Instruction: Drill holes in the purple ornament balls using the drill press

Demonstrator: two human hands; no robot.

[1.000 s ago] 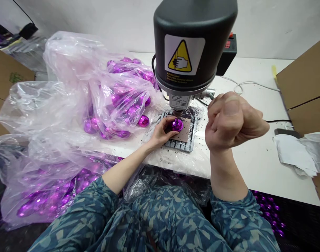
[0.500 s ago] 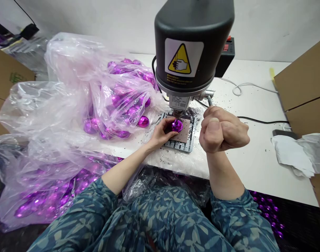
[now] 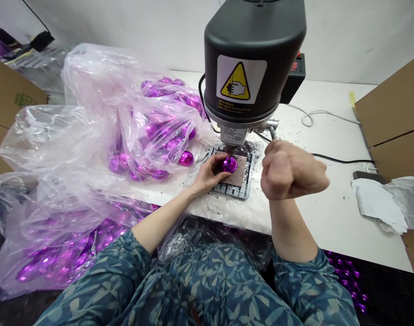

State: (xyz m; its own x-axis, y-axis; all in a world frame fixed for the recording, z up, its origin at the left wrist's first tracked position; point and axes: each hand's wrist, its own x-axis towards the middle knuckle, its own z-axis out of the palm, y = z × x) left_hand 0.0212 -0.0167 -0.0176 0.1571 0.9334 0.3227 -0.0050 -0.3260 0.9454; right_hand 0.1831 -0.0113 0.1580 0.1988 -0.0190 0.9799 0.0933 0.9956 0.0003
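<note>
Between its thumb and fingers, my left hand [image 3: 207, 174] pinches a shiny purple ball [image 3: 230, 165]. The ball rests on a flat brown board [image 3: 240, 176] over the slotted metal base [image 3: 247, 193] of a bench drill press [image 3: 254, 50]. Directly above the ball is the drill's chuck [image 3: 231, 148]; whether the bit is in the ball I cannot tell. My right hand [image 3: 293, 171], a little blurred, is closed in a fist around the end of the drill press lever [image 3: 272, 132], whose grip the fingers hide.
Clear plastic bags [image 3: 101, 113] full of purple balls lie to the left. One loose ball [image 3: 186, 158] sits beside the base. Dark shavings [image 3: 256, 147] litter the white table [image 3: 332, 190]. Cables run behind on the right, near cardboard boxes [image 3: 393, 99] and crumpled white paper [image 3: 378, 203].
My right hand has shifted slightly down and right with the lever. The whole view has moved a little; my left hand keeps the ball in place under the chuck.
</note>
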